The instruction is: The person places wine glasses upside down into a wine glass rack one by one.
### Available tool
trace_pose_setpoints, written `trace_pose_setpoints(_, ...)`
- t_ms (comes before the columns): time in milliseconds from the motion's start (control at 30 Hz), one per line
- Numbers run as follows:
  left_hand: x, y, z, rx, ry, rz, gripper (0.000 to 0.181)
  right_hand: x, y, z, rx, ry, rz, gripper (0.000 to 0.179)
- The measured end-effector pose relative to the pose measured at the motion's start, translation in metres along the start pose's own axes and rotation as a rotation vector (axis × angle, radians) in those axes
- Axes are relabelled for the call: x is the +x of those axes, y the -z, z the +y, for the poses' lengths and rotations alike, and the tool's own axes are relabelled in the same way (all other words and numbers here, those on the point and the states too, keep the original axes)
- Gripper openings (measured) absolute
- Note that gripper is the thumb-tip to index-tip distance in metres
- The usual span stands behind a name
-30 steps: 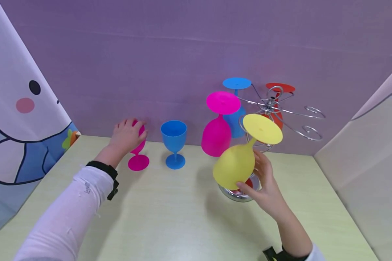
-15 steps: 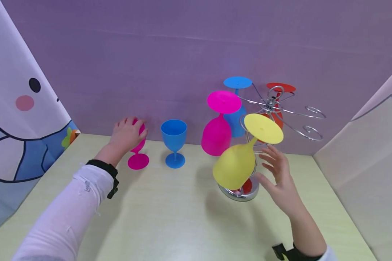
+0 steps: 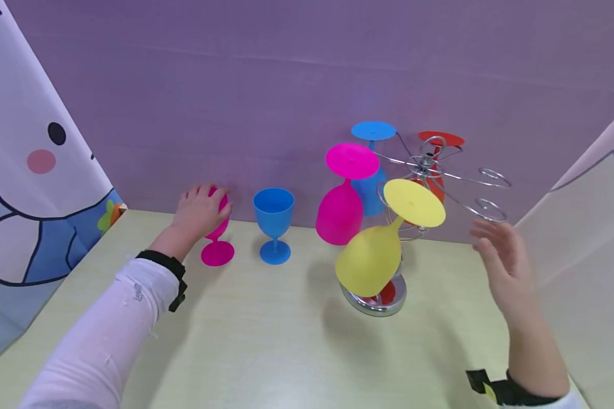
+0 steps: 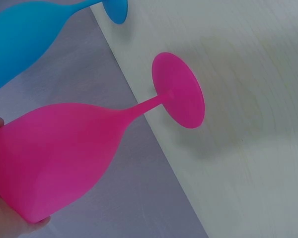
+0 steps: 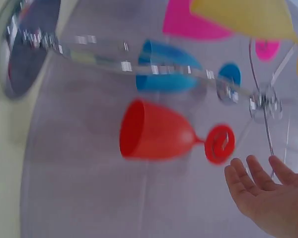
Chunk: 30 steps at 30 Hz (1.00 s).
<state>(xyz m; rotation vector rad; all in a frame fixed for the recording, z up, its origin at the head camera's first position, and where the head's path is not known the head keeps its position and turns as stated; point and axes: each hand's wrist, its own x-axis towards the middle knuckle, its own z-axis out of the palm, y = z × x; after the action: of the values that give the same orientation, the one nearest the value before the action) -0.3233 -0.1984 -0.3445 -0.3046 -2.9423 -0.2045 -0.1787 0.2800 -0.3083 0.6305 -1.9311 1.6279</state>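
Observation:
My left hand (image 3: 196, 215) holds a magenta goblet (image 3: 217, 253) by the rim of its bowl, the goblet upright on the table. Beside it a blue goblet (image 3: 273, 213) stands upright, untouched. My right hand (image 3: 511, 270) is at the right of a chrome wire rack (image 3: 424, 165), fingers loosely extended, holding nothing; the right wrist view shows its fingers (image 5: 260, 173) near a rack arm. Upside down on the rack hang a yellow goblet (image 3: 370, 258), a magenta goblet (image 3: 340, 213), a blue goblet (image 3: 372, 130) and a red goblet (image 3: 440, 138). The yellow one hangs tilted.
The rack's round chrome base (image 3: 376, 309) stands on the pale table (image 3: 266, 341). Bare curled rack arms (image 3: 483, 176) reach out to the right. A purple backdrop (image 3: 235, 113) rises behind, with a cartoon-printed panel (image 3: 41, 199) at the left and a pale panel (image 3: 588, 250) at the right.
My right hand has let go of the yellow goblet, which stays hanging on the rack, and has moved away to the right. The left hand keeps its place on the magenta goblet.

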Motion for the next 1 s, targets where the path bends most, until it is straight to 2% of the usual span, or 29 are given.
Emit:
trace_pose_setpoints(33, 0.0, 0.0, 0.0, 0.0, 0.001, -0.004, 0.056, 0.003, 0.006, 0.0, 0.041, 0.008, 0.02, 0.038)
trace_pose_setpoints(67, 0.0, -0.001, 0.0, 0.001, 0.001, -0.007, 0.056, 0.007, 0.011, -0.001, 0.019, 0.006, 0.038, 0.037)
trace_pose_setpoints(133, 0.0, -0.001, 0.001, 0.0, 0.003, -0.01, 0.056, 0.013, 0.022, -0.004, -0.087, -0.019, 0.065, 0.037)
trace_pose_setpoints(267, 0.001, -0.001, 0.001, 0.002, 0.001, -0.006, 0.055, 0.029, 0.039, -0.009, -0.397, -0.125, 0.08, 0.037)
trace_pose_setpoints(333, 0.001, 0.0, 0.001, 0.002, 0.0, -0.001, 0.055, 0.038, 0.045, -0.01, -0.447, -0.14, 0.073, 0.037)
trace_pose_setpoints(600, -0.001, 0.0, 0.001, 0.009, -0.011, 0.006, 0.054, 0.066, 0.054, -0.011, -0.55, -0.169, -0.006, 0.039)
trace_pose_setpoints(733, -0.001, 0.0, 0.002, 0.006, -0.01, 0.0, 0.054, 0.072, 0.055, -0.012, -0.634, -0.246, -0.093, 0.043)
trace_pose_setpoints(833, -0.001, 0.0, 0.003, 0.002, -0.009, -0.004, 0.054, 0.074, 0.055, -0.012, -0.659, -0.282, -0.141, 0.045)
trace_pose_setpoints(1000, 0.0, 0.0, 0.003, 0.006, -0.007, 0.0, 0.053, 0.077, 0.053, -0.01, -0.649, -0.258, -0.152, 0.047)
